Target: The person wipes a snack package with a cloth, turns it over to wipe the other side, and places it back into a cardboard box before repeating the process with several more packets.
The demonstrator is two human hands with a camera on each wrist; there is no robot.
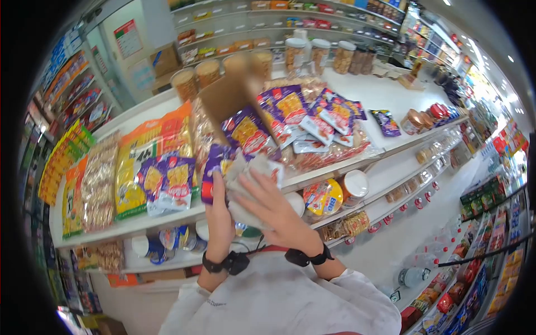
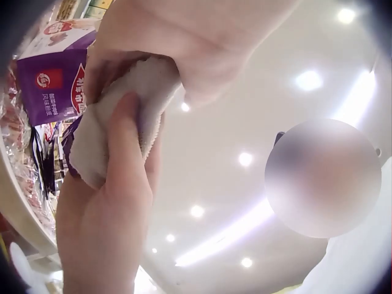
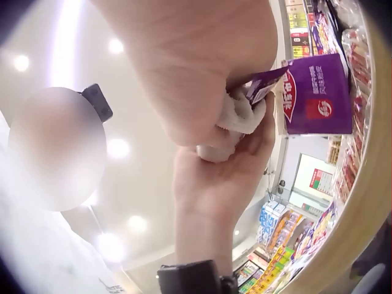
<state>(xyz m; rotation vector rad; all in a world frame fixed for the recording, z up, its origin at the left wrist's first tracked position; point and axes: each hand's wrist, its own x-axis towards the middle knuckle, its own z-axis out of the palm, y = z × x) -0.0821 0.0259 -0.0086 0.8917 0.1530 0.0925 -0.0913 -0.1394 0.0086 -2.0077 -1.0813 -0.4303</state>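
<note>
"Grip?"
"Left hand (image 1: 221,220) and right hand (image 1: 276,209) both clamped the pale cloth (image 1: 238,174) (crumpled, ugh), near the counter (image 1: 377,92)."
"Axis?"
"Ran roughly outward, far end toward the cardboard box (image 1: 220,100)."

Grey cloth (image 1: 239,167) partly hidden under right hand (image 1: 273,209).

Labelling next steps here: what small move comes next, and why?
I'd probably have the right hand ease the grey cloth back while the left hand steadies what lies between them. The cloth is bunched between both hands, and only part of the purple packet sticks out beside it, so its covered part can't be checked yet.
</note>
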